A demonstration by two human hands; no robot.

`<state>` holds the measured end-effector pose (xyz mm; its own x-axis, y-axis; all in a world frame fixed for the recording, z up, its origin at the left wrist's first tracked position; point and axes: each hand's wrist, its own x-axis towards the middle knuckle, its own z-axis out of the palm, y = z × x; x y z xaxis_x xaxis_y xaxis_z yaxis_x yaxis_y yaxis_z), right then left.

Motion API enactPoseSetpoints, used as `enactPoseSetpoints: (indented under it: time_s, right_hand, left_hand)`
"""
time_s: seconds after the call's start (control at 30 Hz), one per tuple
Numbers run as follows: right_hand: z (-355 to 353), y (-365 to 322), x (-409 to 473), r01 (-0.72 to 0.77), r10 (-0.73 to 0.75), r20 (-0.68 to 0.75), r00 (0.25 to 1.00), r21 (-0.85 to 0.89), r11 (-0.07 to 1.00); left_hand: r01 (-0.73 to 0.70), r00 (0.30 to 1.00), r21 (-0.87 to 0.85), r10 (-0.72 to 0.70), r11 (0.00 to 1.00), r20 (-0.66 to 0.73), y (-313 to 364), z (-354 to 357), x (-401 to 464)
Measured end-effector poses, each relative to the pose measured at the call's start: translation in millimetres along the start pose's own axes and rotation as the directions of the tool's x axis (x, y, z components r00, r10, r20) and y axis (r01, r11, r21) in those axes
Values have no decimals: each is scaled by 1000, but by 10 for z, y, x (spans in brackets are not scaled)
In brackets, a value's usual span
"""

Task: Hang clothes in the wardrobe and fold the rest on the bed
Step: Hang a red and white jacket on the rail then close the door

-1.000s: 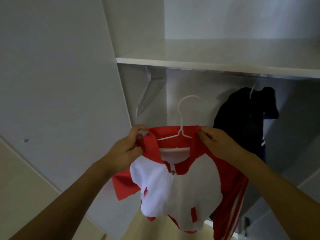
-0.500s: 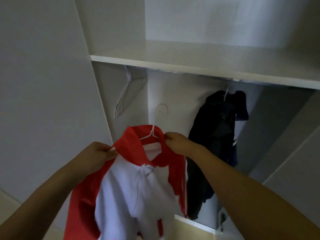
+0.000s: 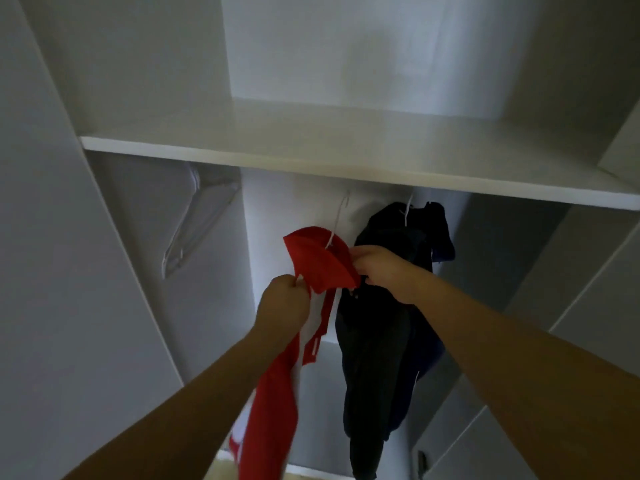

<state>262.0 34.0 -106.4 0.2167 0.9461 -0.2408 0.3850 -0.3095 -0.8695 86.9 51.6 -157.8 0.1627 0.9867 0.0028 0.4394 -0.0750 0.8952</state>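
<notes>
Gripping soft red jacket [image 3: 320, 263] collar w/ both fists: left hand [image 3: 284, 304], right hand [image 3: 379, 268]; thin white wire hanger [image 3: 337, 220] inside, smooth shelf [image 3: 311, 157] above.

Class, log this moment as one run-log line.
step: hanging | left hand: grips red top | right hand: grips collar | hanger: under shelf, beside dark garment

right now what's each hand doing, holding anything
Left hand: closed, gripping the red and white jacket by its front edge.
Right hand: closed, pinching the jacket's collar.

Dark garment [image 3: 384, 306] blocks right; room left toward empty hanger [image 3: 194, 233].
</notes>
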Motion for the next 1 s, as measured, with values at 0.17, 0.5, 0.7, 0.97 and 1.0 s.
enactPoseSetpoints:
  time_s: [0.17,0.5,0.7,0.97,1.0]
  right_hand:
    - [-163,-118,441,96,-76,-143,987,133,987]
    - [-515,237,833,53,-113,-270,956,-219,974]
    - [-559,338,901,17,-102,-275,956,-293,956]
    - [-569,396,837,-9,-133,-297,946,-435,901]
    - [-574,379,789,-14,-136,-300,944,-449,893]
  left_hand:
    - [-121,991,-102,115,987,-66,122,429,420]
    - [-150,989,-261,144,954,-40,267,1168,1168]
    - [-27,980,-178,60,984,188,152,1480,1231]
    - [-185,843,292,-1,938,538,410,1422,1234]
    - [-268,820,385,-1,883,573,429,1378,1214]
